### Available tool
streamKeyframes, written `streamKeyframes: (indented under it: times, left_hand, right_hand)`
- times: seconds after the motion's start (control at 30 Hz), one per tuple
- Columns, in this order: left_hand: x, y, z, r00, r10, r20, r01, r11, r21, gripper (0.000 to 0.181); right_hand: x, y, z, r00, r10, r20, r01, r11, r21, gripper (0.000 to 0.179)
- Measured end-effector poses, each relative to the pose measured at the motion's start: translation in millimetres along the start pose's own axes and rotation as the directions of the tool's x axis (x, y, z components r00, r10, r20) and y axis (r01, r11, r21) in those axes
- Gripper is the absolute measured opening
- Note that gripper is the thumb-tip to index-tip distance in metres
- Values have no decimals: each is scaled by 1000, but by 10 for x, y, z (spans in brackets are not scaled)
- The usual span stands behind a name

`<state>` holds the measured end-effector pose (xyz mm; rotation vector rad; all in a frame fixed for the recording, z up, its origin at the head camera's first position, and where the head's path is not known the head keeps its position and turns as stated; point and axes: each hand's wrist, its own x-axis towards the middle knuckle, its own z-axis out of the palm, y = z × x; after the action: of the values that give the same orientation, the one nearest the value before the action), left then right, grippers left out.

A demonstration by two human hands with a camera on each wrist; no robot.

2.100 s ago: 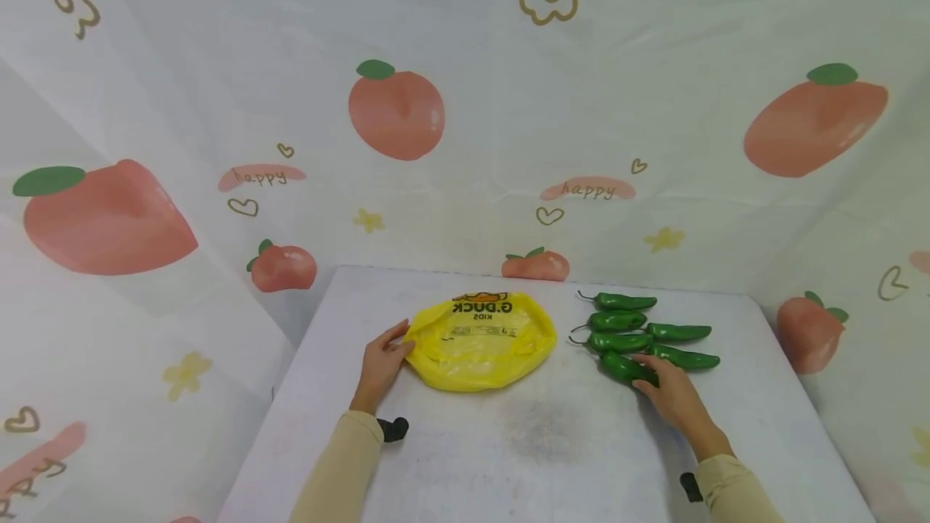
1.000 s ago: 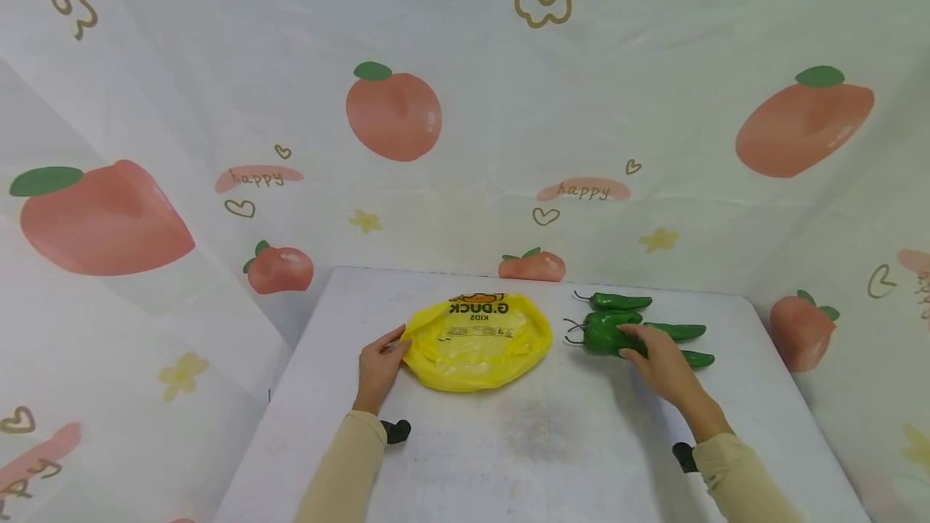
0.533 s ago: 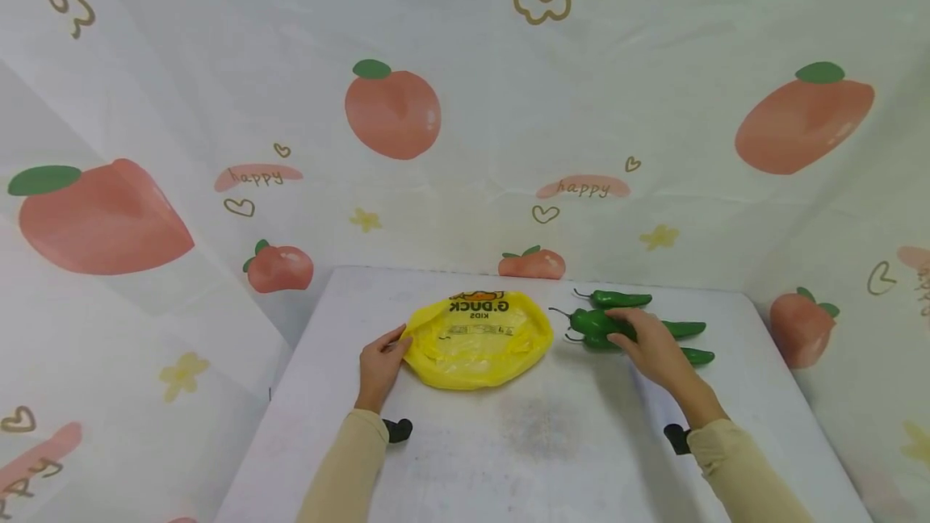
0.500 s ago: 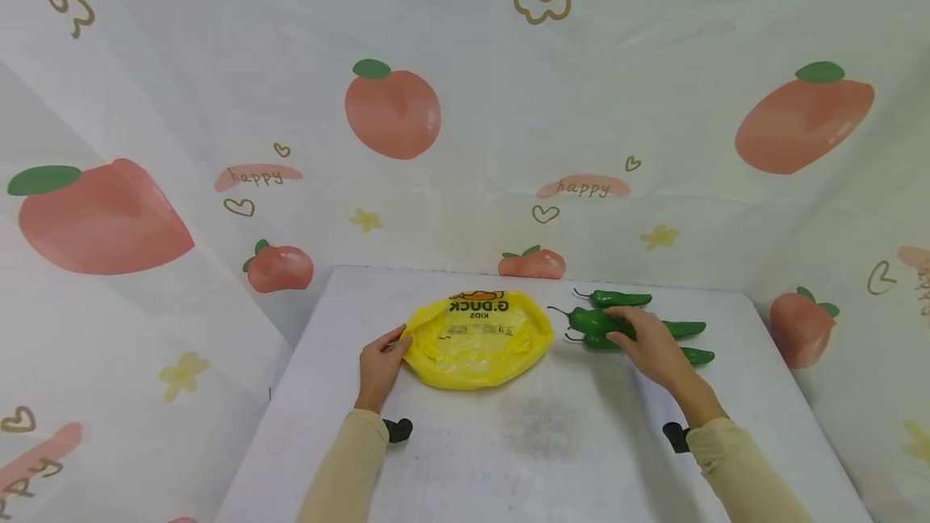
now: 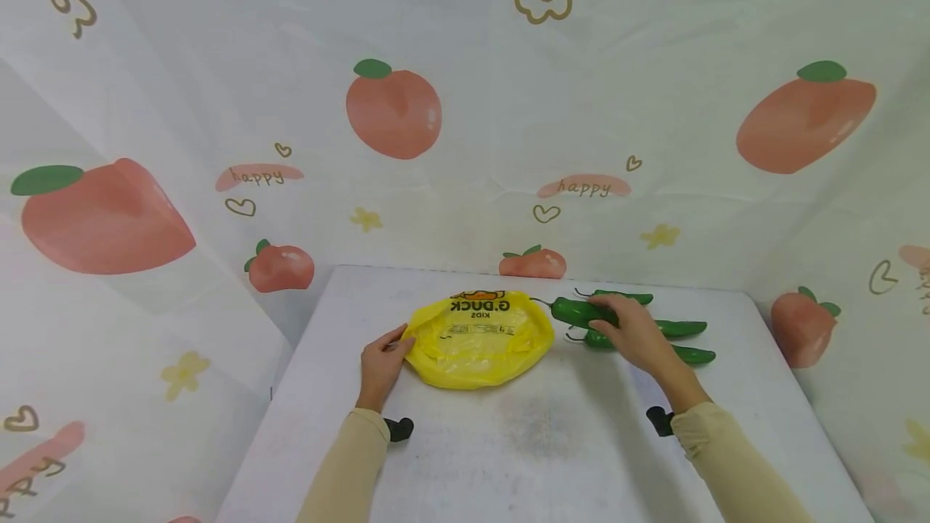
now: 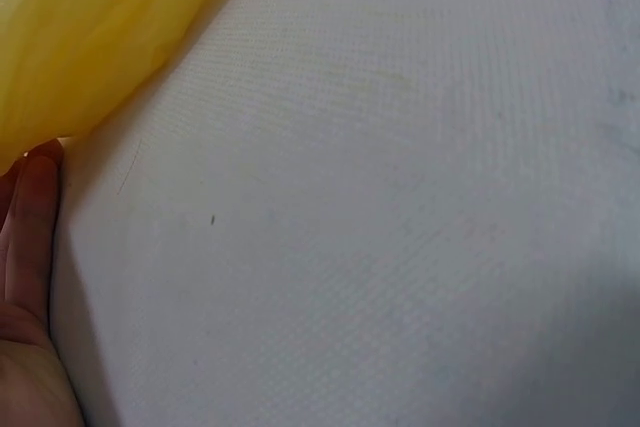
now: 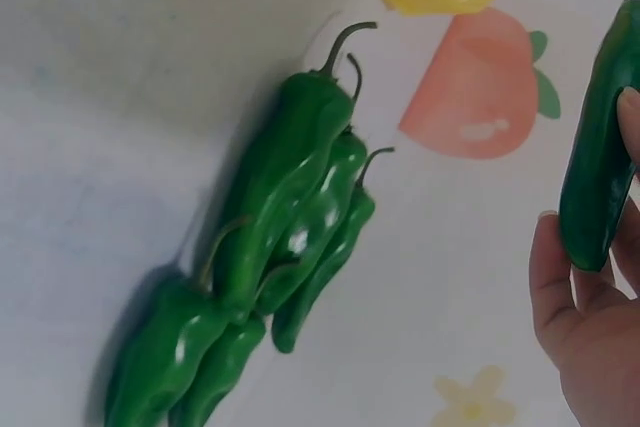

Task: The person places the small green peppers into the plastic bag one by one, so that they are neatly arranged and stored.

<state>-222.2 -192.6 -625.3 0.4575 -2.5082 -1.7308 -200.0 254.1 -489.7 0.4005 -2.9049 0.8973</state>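
My left hand [image 5: 379, 368] pinches the left edge of a yellow plastic bag [image 5: 472, 374], which lies with its mouth spread on the table and carries a mirrored "G.DUCK KIDS" print. In the left wrist view the bag [image 6: 90, 37] meets the fingertips at the left edge. My right hand [image 5: 643, 341] grips a long green chili pepper [image 5: 570, 311] by its body, lifted above the table, its stem pointing left towards the bag. The right wrist view shows this pepper [image 7: 597, 157] between thumb and fingers. Below it, several more green peppers [image 7: 280, 187] lie together on the table.
The white table [image 5: 538, 466] has a greyish smudge near its middle. A white cloth backdrop [image 5: 465, 208] with printed peaches and flowers rises behind and at both sides. Black wrist straps [image 5: 659, 421] show at the cuffs.
My right hand took hold of the front pepper, raised it and carried it left and away over the others, close to the bag. The left hand and the bag have stayed put.
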Motion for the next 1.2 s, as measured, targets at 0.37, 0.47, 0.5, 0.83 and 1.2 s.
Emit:
streamKeyframes:
  times: [0.37, 0.47, 0.5, 0.83, 1.2]
  left_hand:
    - [-32, 24, -12, 1000, 14, 26, -13, 1000, -8, 41]
    - [-29, 27, -14, 999, 4, 40, -4, 1000, -7, 41]
    - [-26, 28, -14, 999, -5, 43, 5, 1000, -8, 41]
    - [-19, 7, -16, 1000, 5, 29, -4, 1000, -10, 42]
    - [41, -37, -9, 999, 20, 33, -18, 999, -51, 40]
  right_hand:
    - [143, -114, 174, 1000, -20, -4, 20, 998, 54, 39]
    - [174, -155, 208, 1000, -12, 6, 12, 998, 61, 38]
    - [187, -168, 220, 1000, -12, 9, 11, 998, 58, 38]
    - [347, -317, 329, 998, -40, 45, 38, 998, 49, 34]
    - [480, -422, 425, 997, -27, 71, 25, 1000, 16, 32]
